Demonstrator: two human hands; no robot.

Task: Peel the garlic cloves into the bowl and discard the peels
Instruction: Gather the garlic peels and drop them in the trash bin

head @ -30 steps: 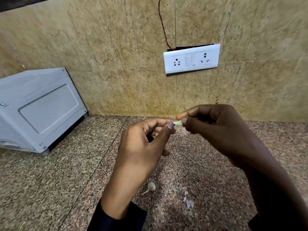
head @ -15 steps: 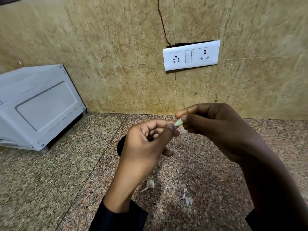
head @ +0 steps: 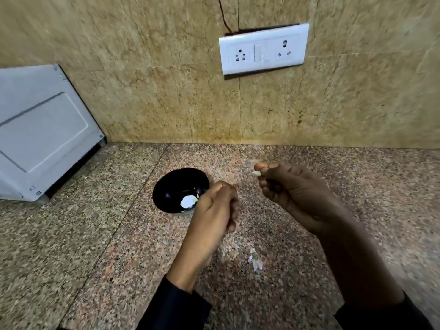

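My right hand (head: 295,194) pinches a small pale garlic clove (head: 256,173) between thumb and fingertips, above the counter and to the right of the bowl. The black bowl (head: 170,184) stands on the counter and holds a white peeled piece (head: 188,201). Beside the bowl's right rim, my left hand (head: 215,208) has its fingers curled, and nothing shows inside them. The two hands are apart. Thin white peel scraps (head: 256,262) lie on the counter below the hands.
A grey speckled granite counter (head: 83,246) runs under everything. A white appliance (head: 40,136) stands at the back left. The tiled wall behind carries a white socket plate (head: 263,50) with a thin wire above it.
The hands have parted: the left let go of the clove and dropped down toward the bowl, the right kept the clove. The view tilted down, so the bowl now shows.
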